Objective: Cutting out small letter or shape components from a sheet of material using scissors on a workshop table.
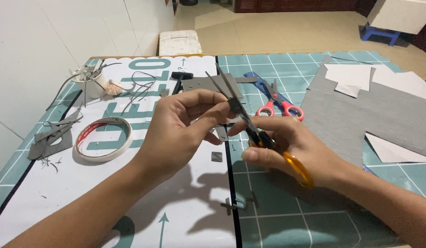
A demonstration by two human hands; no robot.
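Note:
My right hand (291,147) grips orange-handled scissors (242,115) whose blades point up and away, spread apart. My left hand (185,128) pinches a small grey cut piece (234,105) between thumb and fingers, right at the blades. A tiny grey square (216,156) lies on the mat below my left hand. Small grey offcuts (233,204) lie nearer me.
A roll of tape (103,138) lies at left, with grey scraps (50,138) beside it. A white cup (91,80) of strips stands at the back left. Red-handled scissors (279,103) and a small black hammer (180,78) lie behind. A large grey sheet (359,119) covers the right.

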